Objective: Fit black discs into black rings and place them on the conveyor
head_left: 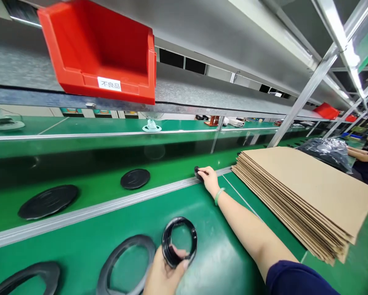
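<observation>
"Over the green desk, what does the left hand hold?"

"It holds a glossy black ring, tilted up. The fingers are closed on its lower part, and some of them are seen through its opening."

"And the right hand?"

"It is stretched forward. Its fingers are pinched together on a small black piece, beside the metal rail between the desk and the green belt. Whether the piece touches the rail, I cannot tell."

"What lies near them?"

"Just beside the left hand, a larger black ring lies on the desk. Two black discs lie on the belt, farther to the left. A stack of cardboard sheets is on the right."
</observation>
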Demonstrator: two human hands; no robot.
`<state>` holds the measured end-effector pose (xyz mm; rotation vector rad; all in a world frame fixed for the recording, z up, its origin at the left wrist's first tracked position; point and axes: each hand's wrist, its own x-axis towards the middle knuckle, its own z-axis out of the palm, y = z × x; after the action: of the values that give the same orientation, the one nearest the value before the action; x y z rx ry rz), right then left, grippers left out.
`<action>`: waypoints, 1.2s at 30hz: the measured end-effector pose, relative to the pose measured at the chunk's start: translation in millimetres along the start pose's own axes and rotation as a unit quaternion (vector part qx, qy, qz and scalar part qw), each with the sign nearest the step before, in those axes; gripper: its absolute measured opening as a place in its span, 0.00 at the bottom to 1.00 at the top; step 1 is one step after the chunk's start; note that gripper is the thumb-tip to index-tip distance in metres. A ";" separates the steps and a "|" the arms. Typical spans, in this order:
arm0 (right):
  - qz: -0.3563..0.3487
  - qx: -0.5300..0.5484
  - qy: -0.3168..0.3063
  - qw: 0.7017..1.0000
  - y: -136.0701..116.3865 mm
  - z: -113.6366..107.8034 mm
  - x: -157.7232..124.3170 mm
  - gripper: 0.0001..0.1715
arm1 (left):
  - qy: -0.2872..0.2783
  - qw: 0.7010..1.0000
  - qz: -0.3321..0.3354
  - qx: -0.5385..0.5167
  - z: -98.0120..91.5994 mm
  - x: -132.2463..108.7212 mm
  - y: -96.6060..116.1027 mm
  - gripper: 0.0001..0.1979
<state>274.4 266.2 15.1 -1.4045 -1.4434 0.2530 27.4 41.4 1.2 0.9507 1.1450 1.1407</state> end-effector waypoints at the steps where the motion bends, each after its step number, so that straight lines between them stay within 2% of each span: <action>1: -0.003 0.019 -0.009 1.000 -13.6 -1.1 -22.8 0.10 | 0.003 0.999 0.018 0.037 -2.7 2.2 6.0 0.20; 3: -0.001 0.050 -0.029 0.998 -40.1 -9.0 -67.0 0.10 | -0.006 0.994 0.033 0.103 -8.9 7.5 15.0 0.17; 6: -0.022 0.094 -0.058 0.994 -76.4 -27.4 -119.0 0.08 | -0.019 0.991 0.034 0.125 -15.6 13.9 19.4 0.17; 8: -0.078 0.109 -0.083 0.988 -94.9 -37.1 -140.1 0.07 | -0.033 0.992 0.023 0.119 -16.9 15.3 19.0 0.18; 10: -0.164 0.099 -0.114 0.975 -105.8 -41.0 -151.3 0.08 | -0.047 0.993 0.015 0.111 -16.6 14.9 19.2 0.21; 13: -0.292 0.056 -0.157 0.942 -108.2 -36.3 -156.9 0.10 | -0.058 0.993 0.006 0.106 -15.8 13.6 22.5 0.25; 16: -0.343 0.010 -0.176 0.923 -103.0 -27.6 -158.0 0.11 | -0.041 0.993 -0.010 0.112 -15.6 13.1 26.0 0.26; 25: -0.361 -0.046 -0.150 0.919 -102.7 -27.0 -158.5 0.10 | -0.009 0.992 -0.031 0.118 -13.5 12.2 22.1 0.28; 36: -0.387 -0.080 -0.204 0.896 -100.5 -25.3 -160.1 0.09 | -0.004 0.992 -0.055 0.113 -10.1 10.1 25.4 0.28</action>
<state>193.9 93.4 18.8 -0.8158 -2.2983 -0.0985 13.3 56.0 22.1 1.0497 1.3233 0.9311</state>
